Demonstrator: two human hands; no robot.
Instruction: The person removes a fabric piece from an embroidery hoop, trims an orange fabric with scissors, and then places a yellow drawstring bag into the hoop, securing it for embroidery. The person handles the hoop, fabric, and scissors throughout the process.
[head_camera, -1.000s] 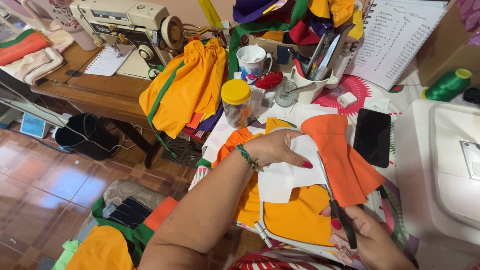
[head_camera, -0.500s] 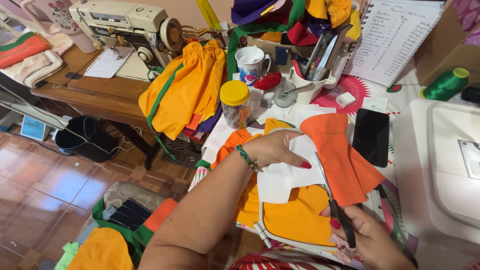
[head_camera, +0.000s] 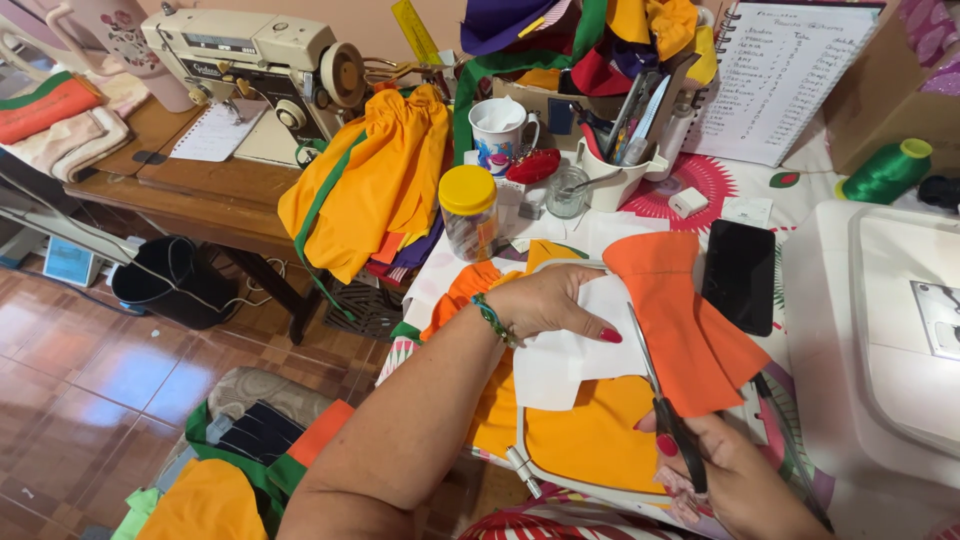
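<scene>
My left hand (head_camera: 553, 303) presses flat on a white paper pattern (head_camera: 570, 355) that lies over orange fabric (head_camera: 690, 330) on the table. A green bead bracelet circles that wrist. My right hand (head_camera: 725, 475) grips scissors (head_camera: 665, 400) by the handles, blades pointing away from me along the edge where the white pattern meets the orange fabric. Under both lies a yellow-orange cloth piece (head_camera: 600, 440) with a pale trimmed edge.
A black phone (head_camera: 740, 277) lies right of the fabric, a white sewing machine (head_camera: 890, 330) beyond it. A yellow-lidded jar (head_camera: 468, 212), mug (head_camera: 498, 128), tool holder (head_camera: 620, 170), notebook (head_camera: 775, 75) and green thread cone (head_camera: 885, 172) stand behind. Another sewing machine (head_camera: 250, 60) sits on the wooden desk at left.
My left hand stays on the pattern. The scissors and right hand have shifted only slightly along the fabric edge.
</scene>
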